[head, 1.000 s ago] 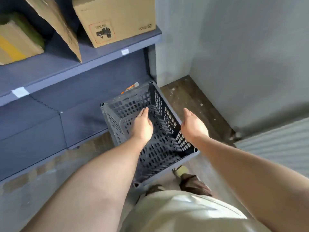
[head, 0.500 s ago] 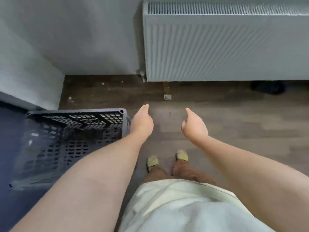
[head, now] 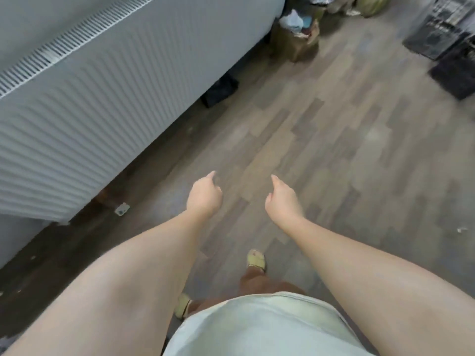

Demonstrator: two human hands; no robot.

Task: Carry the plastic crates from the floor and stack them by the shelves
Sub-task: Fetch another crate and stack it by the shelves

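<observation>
A person's left hand [head: 204, 195] and right hand [head: 282, 201] hang out in front with fingers loosely curled, grasping nothing, above a wood-plank floor [head: 334, 150]. A white radiator [head: 102, 98] runs along the wall to the left. Dark plastic crates [head: 447, 39], blurred, sit on the floor well away from the radiator, at upper right.

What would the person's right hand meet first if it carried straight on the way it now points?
Probably nothing near: the right hand points up the frame over bare wooden floor. Depth is unclear.
</observation>
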